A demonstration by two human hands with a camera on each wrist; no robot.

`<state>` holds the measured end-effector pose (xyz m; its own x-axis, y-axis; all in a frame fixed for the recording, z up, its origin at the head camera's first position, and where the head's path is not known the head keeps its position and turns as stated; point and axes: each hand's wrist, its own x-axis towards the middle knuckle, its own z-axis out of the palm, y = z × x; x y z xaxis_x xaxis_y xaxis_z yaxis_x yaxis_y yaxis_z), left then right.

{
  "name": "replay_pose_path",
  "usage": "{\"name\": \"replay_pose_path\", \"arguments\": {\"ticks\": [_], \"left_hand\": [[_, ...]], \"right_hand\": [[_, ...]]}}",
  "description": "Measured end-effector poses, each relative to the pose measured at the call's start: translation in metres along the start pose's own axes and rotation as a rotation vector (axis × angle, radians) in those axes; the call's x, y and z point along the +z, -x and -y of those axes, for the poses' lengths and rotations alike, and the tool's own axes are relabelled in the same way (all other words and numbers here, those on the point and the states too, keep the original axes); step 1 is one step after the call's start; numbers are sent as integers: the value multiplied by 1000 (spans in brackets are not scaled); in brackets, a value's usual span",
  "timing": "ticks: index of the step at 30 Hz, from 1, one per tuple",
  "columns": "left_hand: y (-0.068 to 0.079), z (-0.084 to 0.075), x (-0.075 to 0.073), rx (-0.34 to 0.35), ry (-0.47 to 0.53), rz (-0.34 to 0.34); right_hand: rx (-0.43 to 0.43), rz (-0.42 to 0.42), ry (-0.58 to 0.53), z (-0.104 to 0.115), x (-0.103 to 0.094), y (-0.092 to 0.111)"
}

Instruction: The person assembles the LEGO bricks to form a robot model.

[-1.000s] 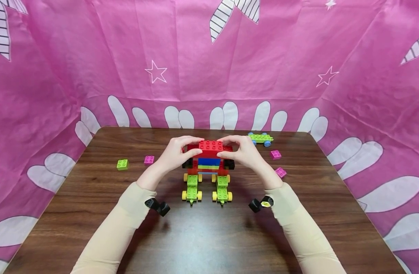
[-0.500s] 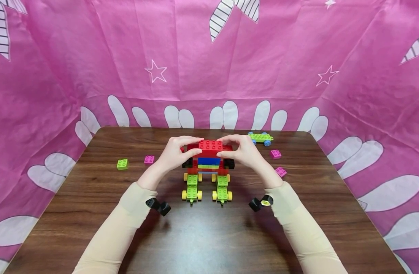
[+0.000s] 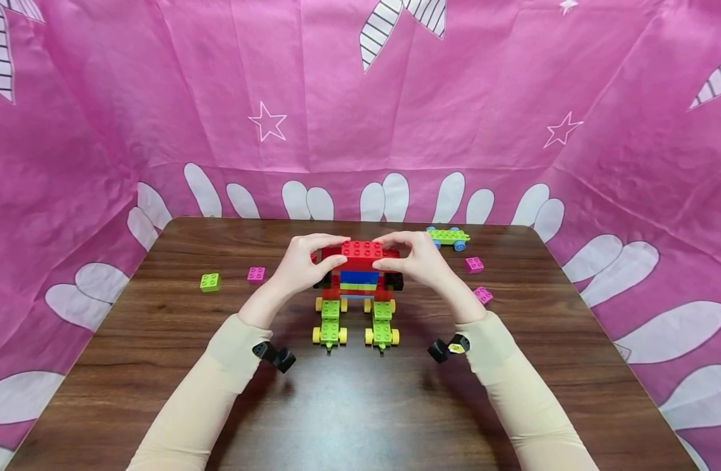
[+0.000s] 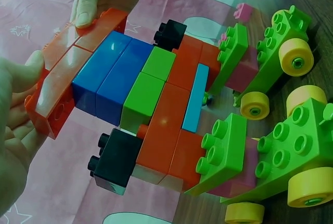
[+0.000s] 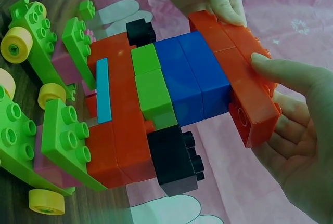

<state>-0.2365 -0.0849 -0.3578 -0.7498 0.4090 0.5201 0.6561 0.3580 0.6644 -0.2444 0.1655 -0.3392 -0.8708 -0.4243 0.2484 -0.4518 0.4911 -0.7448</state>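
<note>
A figure built of toy bricks stands upright at the middle of the table, topped by a row of red bricks (image 3: pixel 362 251). My left hand (image 3: pixel 304 265) grips the left end of this row, thumb in front and fingers behind. The right hand (image 3: pixel 418 261) holds the other end the same way. Beneath the row come blue bricks (image 4: pixel 112 73), lime green bricks (image 5: pixel 151 86) and a red body with black bricks (image 5: pixel 174 156) on its sides. Two green wheeled bases (image 3: pixel 330 330) with yellow wheels carry the figure. Fingers behind the red row are partly hidden in the head view.
Left of the figure lie a green brick (image 3: pixel 210 282) and a pink brick (image 3: pixel 256 274). At right are two pink bricks (image 3: pixel 474 264) and a green wheeled base (image 3: pixel 449 237) with blue wheels near the back edge. A pink patterned cloth (image 3: pixel 337 91) surrounds the table.
</note>
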Motion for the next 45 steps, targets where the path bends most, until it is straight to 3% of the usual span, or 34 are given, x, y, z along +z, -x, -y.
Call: {"name": "replay_pose_path", "arguments": {"ticks": [18, 26, 32, 45], "left_hand": [[2, -4, 1, -5, -9, -17], [0, -4, 0, -5, -26, 6], [-2, -4, -4, -17, -49, 48], [-10, -7, -15, -87, -44, 214]], "right_hand": [[-26, -14, 39, 1, 1, 0], [-24, -6, 31, 1, -1, 1], [-27, 1, 25, 3, -1, 0], [19, 85, 59, 10, -7, -4]]}}
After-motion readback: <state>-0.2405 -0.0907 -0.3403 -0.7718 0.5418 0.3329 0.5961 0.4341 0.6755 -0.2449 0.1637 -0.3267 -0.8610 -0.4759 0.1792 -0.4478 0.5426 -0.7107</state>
